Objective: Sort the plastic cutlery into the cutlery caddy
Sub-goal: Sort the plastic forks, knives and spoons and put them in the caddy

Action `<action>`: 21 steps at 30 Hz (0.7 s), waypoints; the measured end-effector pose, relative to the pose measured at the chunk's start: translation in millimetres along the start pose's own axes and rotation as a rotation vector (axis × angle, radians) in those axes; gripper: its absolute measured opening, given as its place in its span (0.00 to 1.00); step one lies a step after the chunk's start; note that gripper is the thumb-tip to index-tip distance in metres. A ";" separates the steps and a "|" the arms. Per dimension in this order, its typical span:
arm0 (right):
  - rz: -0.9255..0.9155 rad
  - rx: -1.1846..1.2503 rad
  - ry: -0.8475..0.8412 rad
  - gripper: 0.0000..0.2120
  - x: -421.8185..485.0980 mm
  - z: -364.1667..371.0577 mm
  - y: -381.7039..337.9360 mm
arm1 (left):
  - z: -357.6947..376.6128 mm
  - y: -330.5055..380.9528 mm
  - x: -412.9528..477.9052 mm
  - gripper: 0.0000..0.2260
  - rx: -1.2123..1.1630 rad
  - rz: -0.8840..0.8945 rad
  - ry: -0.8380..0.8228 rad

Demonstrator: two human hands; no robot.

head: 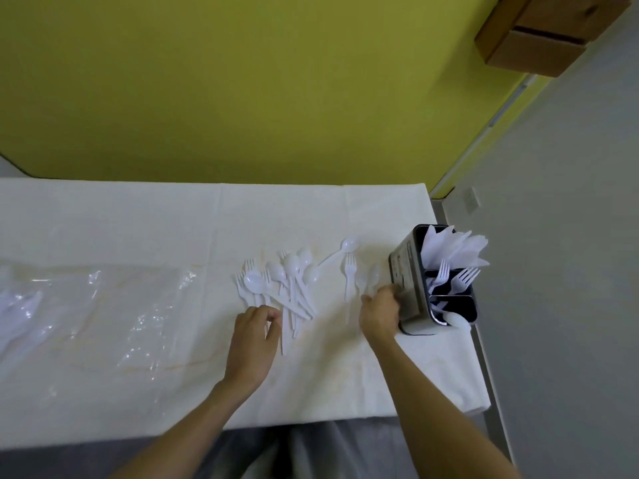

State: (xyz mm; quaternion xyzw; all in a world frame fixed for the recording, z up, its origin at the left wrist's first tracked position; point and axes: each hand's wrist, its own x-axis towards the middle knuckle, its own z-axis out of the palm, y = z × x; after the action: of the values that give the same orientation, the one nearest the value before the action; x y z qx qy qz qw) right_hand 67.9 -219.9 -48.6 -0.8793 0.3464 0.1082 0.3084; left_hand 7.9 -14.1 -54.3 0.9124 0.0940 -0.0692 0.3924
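Note:
A pile of white plastic forks and spoons (288,283) lies on the white tablecloth (138,219). To its right lie a lone spoon (349,245) and a lone fork (350,276). My left hand (256,340) is at the near ends of the pile's handles, thumb and fingers curled and seemingly pinching one handle. My right hand (379,314) holds a blurred spoon (372,276) bowl-up, right beside the left wall of the metal caddy (407,288). The caddy holds napkins (453,247) in the far compartment, forks (453,276) in the middle and spoons (457,320) in the near one.
Crumpled clear plastic wrapping (103,305) lies on the left of the table. The caddy stands close to the table's right edge (479,340), with grey floor beyond. A yellow wall rises behind the table, and a cardboard box (539,32) sits at the top right.

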 end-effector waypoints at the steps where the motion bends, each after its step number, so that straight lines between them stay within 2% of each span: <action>1: -0.005 0.030 0.016 0.21 0.6 0.3 -0.8 | -0.2 -0.8 0.4 0.04 -0.014 -0.032 0.027; 3: -0.031 0.127 0.065 0.11 0.5 1.3 -3.6 | 0.5 -1.9 1.3 0.03 -0.044 -0.121 0.095; 5: -0.085 0.180 0.048 0.04 -1.2 5.8 -11.1 | 1.1 -5.0 4.1 0.07 -0.059 -0.225 0.137; 9: -0.077 0.237 -0.083 0.09 3.6 24.2 -42.1 | 3.6 -10.0 11.6 0.14 -0.072 -0.339 0.094; 15: -0.002 0.232 -0.105 0.17 31.8 43.7 -81.5 | 3.7 -12.1 16.1 0.14 -0.104 -0.375 0.093; 21: -0.022 0.130 -0.124 0.11 34.4 38.1 -86.8 | -2.4 -16.2 21.9 0.15 -0.141 -0.409 0.072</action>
State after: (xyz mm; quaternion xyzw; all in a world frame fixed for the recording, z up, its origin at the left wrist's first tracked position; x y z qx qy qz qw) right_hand 152.8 -165.6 -51.9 -0.8529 0.3232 0.1361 0.3868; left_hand 25.7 1.2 -68.5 0.8463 0.2957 -0.1082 0.4296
